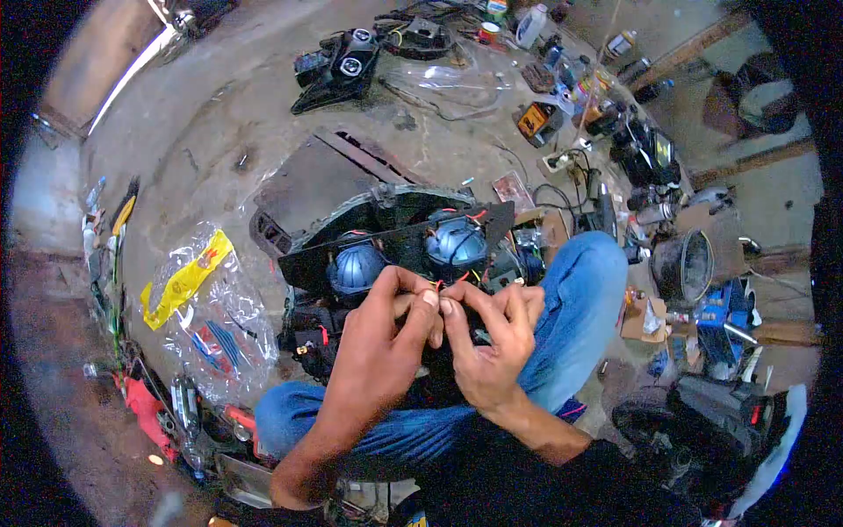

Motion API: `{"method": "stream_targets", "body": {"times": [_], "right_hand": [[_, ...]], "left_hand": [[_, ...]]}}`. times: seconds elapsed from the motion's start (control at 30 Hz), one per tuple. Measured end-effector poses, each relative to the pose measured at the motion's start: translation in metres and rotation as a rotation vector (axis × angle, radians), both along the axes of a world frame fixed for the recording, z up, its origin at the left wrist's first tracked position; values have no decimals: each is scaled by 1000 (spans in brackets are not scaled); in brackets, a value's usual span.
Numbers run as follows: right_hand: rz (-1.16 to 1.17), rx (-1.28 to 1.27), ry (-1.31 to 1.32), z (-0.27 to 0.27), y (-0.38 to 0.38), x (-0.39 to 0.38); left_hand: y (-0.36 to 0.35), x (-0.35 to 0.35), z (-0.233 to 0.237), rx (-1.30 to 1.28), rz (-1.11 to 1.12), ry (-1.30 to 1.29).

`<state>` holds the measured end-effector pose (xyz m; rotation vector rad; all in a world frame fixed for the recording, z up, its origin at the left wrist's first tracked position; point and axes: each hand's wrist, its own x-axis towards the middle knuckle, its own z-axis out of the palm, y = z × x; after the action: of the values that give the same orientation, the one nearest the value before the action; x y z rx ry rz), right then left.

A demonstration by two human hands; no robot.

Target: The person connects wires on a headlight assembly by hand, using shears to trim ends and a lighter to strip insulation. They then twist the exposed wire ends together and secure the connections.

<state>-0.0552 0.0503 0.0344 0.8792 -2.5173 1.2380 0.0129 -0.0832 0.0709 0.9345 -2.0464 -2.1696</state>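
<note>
My left hand (378, 338) and my right hand (487, 342) meet at their fingertips, each pinching thin red wire (442, 285) between thumb and fingers. Just beyond the fingers stands a black housing (307, 263) with two round, bluish domed parts (358, 266) set in it, side by side. Short red and yellow wires come off the housing near the right dome (457, 243). The exact wire ends are hidden by my fingertips. The housing rests between my bent legs in blue jeans (575, 303).
On the left lies a clear plastic bag (228, 334) with a yellow strip (189, 279). Black parts (342, 70) sit on the floor ahead. A black bottle with an orange label (537, 121), sockets with cables and a metal can (683, 263) stand to the right.
</note>
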Motion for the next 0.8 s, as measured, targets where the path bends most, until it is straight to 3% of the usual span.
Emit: {"method": "stream_targets", "body": {"times": [0.37,0.67,0.77,0.8], "right_hand": [[52,-2,-200,15,1,1],[162,-62,-673,24,10,-13],[143,-192,-812,21,8,-10],[141,-101,-724,24,9,-10]], "left_hand": [[-4,-1,14,-204,-115,24],[-16,0,14,-188,-221,21],[-16,-2,17,-152,-213,-34],[-16,-2,18,-134,-201,-59]]}}
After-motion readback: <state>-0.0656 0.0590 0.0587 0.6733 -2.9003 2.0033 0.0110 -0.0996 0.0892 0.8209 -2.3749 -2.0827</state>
